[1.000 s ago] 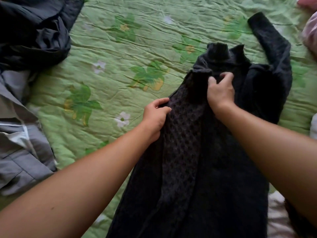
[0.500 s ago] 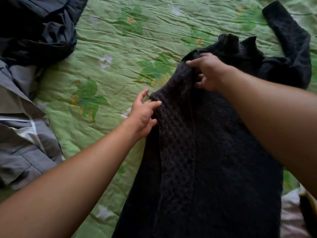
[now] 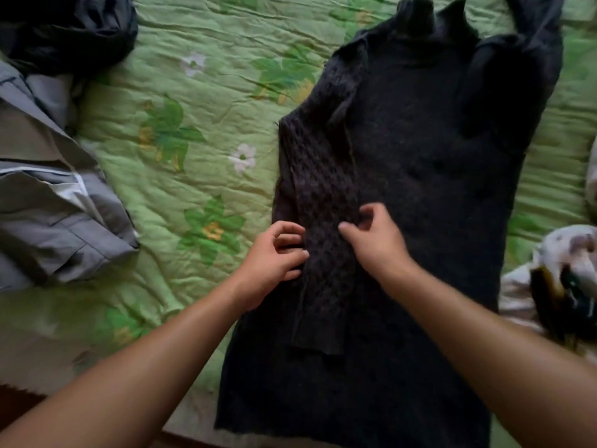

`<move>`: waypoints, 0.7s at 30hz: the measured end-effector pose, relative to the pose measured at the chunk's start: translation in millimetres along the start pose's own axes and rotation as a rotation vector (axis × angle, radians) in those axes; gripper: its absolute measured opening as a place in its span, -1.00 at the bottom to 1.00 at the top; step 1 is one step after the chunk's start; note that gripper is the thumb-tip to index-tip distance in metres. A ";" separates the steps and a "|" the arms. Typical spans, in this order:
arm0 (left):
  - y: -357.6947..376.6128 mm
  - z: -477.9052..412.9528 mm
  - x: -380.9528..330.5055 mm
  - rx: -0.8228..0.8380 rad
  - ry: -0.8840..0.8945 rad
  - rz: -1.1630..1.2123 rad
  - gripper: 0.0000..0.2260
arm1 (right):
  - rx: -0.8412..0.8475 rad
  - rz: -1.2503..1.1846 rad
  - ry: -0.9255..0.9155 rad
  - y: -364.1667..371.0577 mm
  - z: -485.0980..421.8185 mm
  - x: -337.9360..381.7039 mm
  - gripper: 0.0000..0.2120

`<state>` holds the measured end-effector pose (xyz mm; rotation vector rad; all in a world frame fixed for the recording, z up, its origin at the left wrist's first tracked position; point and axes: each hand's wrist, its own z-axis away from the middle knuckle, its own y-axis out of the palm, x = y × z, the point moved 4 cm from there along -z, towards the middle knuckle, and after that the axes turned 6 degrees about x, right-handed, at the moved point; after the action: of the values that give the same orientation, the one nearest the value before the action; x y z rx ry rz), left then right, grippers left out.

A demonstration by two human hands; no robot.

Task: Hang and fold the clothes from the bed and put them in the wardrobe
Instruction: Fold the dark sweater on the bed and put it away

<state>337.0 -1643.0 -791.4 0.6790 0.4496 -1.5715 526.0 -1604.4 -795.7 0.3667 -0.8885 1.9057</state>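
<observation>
1. Broadly, a bed (image 3: 200,101) under a crumpled green quilt with a leaf-and-flower print is filling nearly the whole view.
2. A dark knit sweater (image 3: 420,176) with a high neck is lying flat on the right half of the bed, its neck pointing away from the person and its hem reaching the near edge.
3. A grey garment (image 3: 48,215) is lying bunched on the bed's left side, well apart from the sweater.
4. A dark garment (image 3: 64,27) is sitting crumpled in the far left corner, touching the grey one.
5. The sweater's left sleeve (image 3: 323,189), in an openwork knit, is lying folded down along the sweater's body, its cuff pointing toward the person.
6. A pale patterned cloth (image 3: 555,253) is lying at the right edge, just beside the sweater.
7. The left hand (image 3: 271,263) is curling its fingers onto the left edge of the folded sleeve and pinching it against the thumb.
8. The right hand (image 3: 374,244), slightly blurred, is pinching the right edge of the same sleeve between thumb and bent fingers, close beside the left hand.
</observation>
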 end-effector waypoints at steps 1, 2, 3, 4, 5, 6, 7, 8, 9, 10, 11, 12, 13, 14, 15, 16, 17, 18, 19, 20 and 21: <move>1.8 8.3 10.2 0.033 -0.022 -0.022 -0.76 | 0.043 -0.001 0.070 12.0 21.1 -24.0 -0.57; 3.5 15.0 19.3 0.065 -0.042 -0.046 -0.78 | 0.086 -0.031 0.135 23.9 38.6 -45.1 -0.60; 5.0 20.3 26.6 0.095 -0.058 -0.082 -0.79 | 0.122 -0.047 0.174 33.9 52.3 -60.5 -0.66; 5.9 24.5 32.6 0.119 -0.067 -0.139 -0.80 | 0.153 -0.044 0.183 40.9 62.2 -69.4 -0.73; 6.6 27.6 37.1 0.137 -0.063 -0.212 -0.81 | 0.178 -0.040 0.176 46.0 68.7 -74.5 -0.79; 7.5 30.2 40.0 0.146 -0.042 -0.283 -0.82 | 0.197 -0.055 0.163 49.2 73.0 -75.3 -0.84; 8.1 32.2 41.3 0.133 -0.005 -0.343 -0.82 | 0.218 -0.115 0.157 51.3 78.1 -72.4 -0.87; 7.1 33.6 41.9 0.085 0.036 -0.389 -0.82 | 0.251 -0.197 0.155 54.2 82.8 -69.1 -0.89; 4.4 35.5 42.0 0.012 0.069 -0.424 -0.81 | 0.283 -0.275 0.153 57.4 87.1 -66.6 -0.89; 1.2 38.3 41.8 -0.060 0.092 -0.449 -0.80 | 0.297 -0.316 0.139 59.5 90.1 -64.2 -0.90; -2.5 41.1 42.4 -0.104 0.102 -0.479 -0.81 | 0.291 -0.289 0.115 60.3 91.5 -63.0 -0.90; -5.4 43.1 43.6 -0.112 0.107 -0.533 -0.81 | 0.293 -0.235 0.103 61.7 90.9 -64.8 -0.90; -7.5 43.9 47.3 -0.094 0.110 -0.617 -0.79 | 0.301 -0.171 0.111 61.8 91.7 -66.2 -0.89; -9.3 44.2 52.4 -0.070 0.101 -0.721 -0.77 | 0.318 -0.090 0.123 60.8 92.3 -67.6 -0.85; -10.8 44.6 56.9 -0.064 0.093 -0.817 -0.75 | 0.321 0.020 0.117 58.2 91.7 -69.1 -0.80; -11.9 44.5 56.9 -0.093 0.102 -0.894 -0.75 | 0.301 0.141 0.090 53.1 89.3 -68.2 -0.76; -12.8 44.4 55.0 -0.151 0.142 -0.956 -0.75 | 0.270 0.247 0.056 46.5 88.2 -65.5 -0.74; -11.6 43.0 50.0 -0.214 0.208 -1.005 -0.75 | 0.229 0.308 0.021 38.0 85.1 -62.3 -0.75; -7.8 41.2 42.1 -0.261 0.277 -1.047 -0.75 | 0.191 0.344 -0.015 27.5 81.4 -58.6 -0.76; -2.2 37.6 32.9 -0.284 0.338 -1.077 -0.74 | 0.154 0.379 -0.052 15.6 76.6 -55.1 -0.76; 5.3 32.0 23.2 -0.286 0.396 -1.104 -0.74 | 0.115 0.422 -0.090 2.8 70.1 -52.2 -0.74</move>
<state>336.6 -1681.8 -782.3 0.5271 1.4970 -2.3121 541.0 -1689.0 -779.3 0.3558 -0.9745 2.3512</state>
